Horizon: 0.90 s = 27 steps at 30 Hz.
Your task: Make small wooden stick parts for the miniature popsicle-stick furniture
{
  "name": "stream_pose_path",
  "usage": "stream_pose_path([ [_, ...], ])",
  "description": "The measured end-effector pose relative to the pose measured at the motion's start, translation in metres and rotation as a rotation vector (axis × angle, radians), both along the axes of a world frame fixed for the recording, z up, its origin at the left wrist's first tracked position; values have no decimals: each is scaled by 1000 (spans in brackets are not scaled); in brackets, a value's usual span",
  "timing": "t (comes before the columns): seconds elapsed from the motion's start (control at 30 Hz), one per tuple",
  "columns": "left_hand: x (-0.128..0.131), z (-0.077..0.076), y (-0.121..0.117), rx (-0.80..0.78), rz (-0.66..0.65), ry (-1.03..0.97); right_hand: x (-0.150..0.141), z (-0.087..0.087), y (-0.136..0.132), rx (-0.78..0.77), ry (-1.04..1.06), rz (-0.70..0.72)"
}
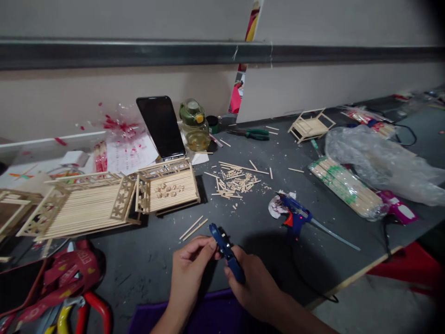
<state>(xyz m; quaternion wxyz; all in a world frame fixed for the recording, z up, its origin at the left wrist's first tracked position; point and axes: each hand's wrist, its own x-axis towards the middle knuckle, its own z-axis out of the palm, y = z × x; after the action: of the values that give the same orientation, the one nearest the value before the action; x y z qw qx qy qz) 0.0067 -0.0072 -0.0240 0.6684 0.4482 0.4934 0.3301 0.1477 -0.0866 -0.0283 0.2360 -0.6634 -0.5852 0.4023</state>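
Note:
My right hand [252,283] is wrapped round a blue plier-like cutter [227,255], whose head points up and left. Beside that head, the fingers of my left hand [193,262] are pinched together. Whatever they hold, if anything, is too small to make out. Two short wooden sticks [193,228] lie just beyond my left hand. Farther off is a scattered pile of cut stick bits [238,181]. Left of it stands a small bed-like stick model [170,188] with several little wooden clusters on it. A larger stick model [81,204] stands beside it.
A blue glue gun [295,215] with a clear glue stick lies at right, near a bag of sticks [347,185]. At the back are a propped phone [162,125], a green-lidded bottle [194,125], green pliers [248,133] and a stick chair model [311,126]. Red-handled pliers [99,311] lie front left.

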Motion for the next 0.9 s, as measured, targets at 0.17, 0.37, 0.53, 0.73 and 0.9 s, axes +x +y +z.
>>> stream_pose_path([
  [0.17, 11, 3, 10, 257, -126, 194, 5, 10, 5, -116, 52, -98],
  [0.37, 9, -11, 9, 408, -125, 243, -3, 4, 6, -183, -103, -190],
  [0.53, 2, -13, 7, 460, -126, 233, -8, 1, 4, -118, -118, -153],
  [0.73, 2, -14, 6, 496, -115, 233, -7, -1, 3, -67, -180, -137],
  [0.9, 2, -15, 4, 502, -105, 224, -9, -5, -1, -33, -213, -148],
])
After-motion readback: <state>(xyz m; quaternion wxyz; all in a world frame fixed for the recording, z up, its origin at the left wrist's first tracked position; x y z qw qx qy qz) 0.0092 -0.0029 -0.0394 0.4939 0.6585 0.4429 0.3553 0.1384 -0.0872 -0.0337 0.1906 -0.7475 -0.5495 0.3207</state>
